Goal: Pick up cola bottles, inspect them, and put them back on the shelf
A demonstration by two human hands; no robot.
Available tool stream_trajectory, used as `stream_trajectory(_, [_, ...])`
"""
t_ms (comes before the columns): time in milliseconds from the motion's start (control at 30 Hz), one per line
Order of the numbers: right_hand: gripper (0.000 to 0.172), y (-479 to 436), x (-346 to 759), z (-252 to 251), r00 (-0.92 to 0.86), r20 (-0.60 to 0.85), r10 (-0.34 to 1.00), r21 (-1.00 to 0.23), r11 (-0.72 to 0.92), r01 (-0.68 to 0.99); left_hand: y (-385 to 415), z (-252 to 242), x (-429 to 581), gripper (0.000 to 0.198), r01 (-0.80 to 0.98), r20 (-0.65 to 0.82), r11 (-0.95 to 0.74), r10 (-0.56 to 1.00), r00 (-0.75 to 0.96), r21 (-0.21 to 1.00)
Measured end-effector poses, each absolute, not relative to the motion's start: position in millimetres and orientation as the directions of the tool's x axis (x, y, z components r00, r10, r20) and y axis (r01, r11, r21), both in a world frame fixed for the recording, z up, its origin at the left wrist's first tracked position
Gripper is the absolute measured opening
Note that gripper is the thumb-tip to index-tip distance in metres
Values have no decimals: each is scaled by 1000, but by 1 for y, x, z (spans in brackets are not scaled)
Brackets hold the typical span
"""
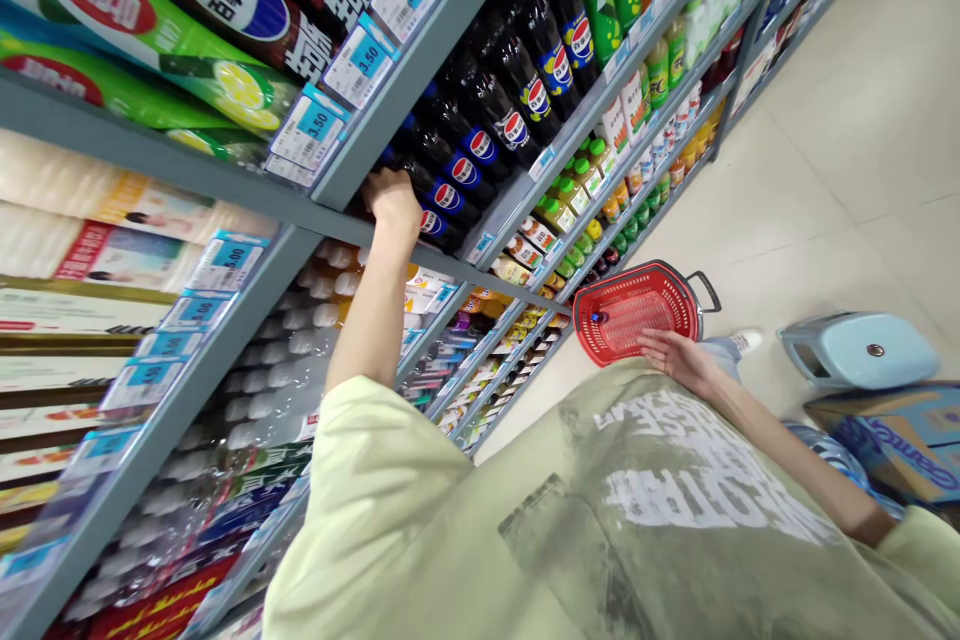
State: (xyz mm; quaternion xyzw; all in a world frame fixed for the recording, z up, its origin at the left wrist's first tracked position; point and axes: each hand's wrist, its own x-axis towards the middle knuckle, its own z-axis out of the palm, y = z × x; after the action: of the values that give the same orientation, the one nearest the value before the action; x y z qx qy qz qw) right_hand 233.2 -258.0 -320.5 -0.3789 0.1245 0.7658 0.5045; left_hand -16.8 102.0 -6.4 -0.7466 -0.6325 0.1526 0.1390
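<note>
Stands close beside tall grey shelving (427, 50), stocked with drinks on several levels. Looks down on a pale tiled floor (840, 170) stretching off to the right. Wears a light yellow-green shirt (525, 540) with white lettering across the front. Takes in, near the right edge, a cardboard carton (900, 435) and, just beside it, a light-blue stool (862, 350). Includes a red basket (637, 305) on the floor, near the foot of the shelving, with a dark handle at the right end. Faces dark cola bottles (465, 165) with red, white and blue labels, packed side by side on one shelf. Reaches with the left hand (394, 198) in at the left end of those bottles, fingers curled inward; cannot tell whether pinching a bottle, with fingertips hidden. Holds the right hand (679, 360) low before the shirt, fingers extended and loosely spread, overlapping the basket in view. Displays blue-and-white price labels (364, 60) reading 3.50 on the shelf edge above. Contains, inside the basket, something small and blue (598, 317), too small to name.
</note>
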Motion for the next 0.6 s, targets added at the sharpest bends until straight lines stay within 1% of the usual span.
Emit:
stream_trajectory(100, [29, -257, 231, -320, -209, -715, 668, -187, -469, -863, 85, -2, -11, 36, 903, 90, -35, 993, 81, -427])
stream_trajectory(167, [28, -256, 230, -319, -212, -726, 654, -187, -485, -855, 70, 4, -3, 36, 906, 139, -9, 987, 75, -422])
stream_trajectory(233, [25, -255, 228, -318, -216, -732, 647, -191, -499, -845, 51, 7, 6, 39, 915, 165, -52, 978, 128, -400])
stream_trajectory(300, [23, -253, 227, -317, -225, -727, 649, -194, -508, -839, 30, -1, 14, 44, 917, 136, -187, 959, 248, -352])
stream_trajectory(333, [23, -252, 227, -316, -231, -724, 649, -197, -517, -833, 19, -13, 17, 46, 904, 79, -290, 941, 330, -315])
stream_trajectory(367, [23, -251, 226, -317, -235, -724, 649, -202, -524, -827, 9, -30, 19, 47, 874, -12, -408, 907, 420, -265])
stream_trajectory(433, [24, -250, 225, -319, -241, -729, 641, -207, -542, -814, -14, -80, 22, 47, 776, -260, -621, 772, 580, -111])
stream_trajectory(467, [24, -249, 225, -321, -241, -735, 634, -209, -550, -809, -27, -109, 23, 43, 739, -391, -673, 685, 615, -17])
stream_trajectory(500, [24, -248, 224, -324, -239, -742, 627, -212, -556, -803, -41, -139, 22, 37, 738, -511, -672, 612, 603, 67])
stream_trajectory(533, [23, -248, 224, -327, -233, -750, 619, -215, -561, -799, -58, -167, 20, 31, 761, -557, -640, 598, 576, 100])
stream_trajectory(600, [19, -249, 224, -335, -206, -772, 601, -235, -571, -787, -97, -211, 11, 22, 797, -591, -581, 588, 552, 166])
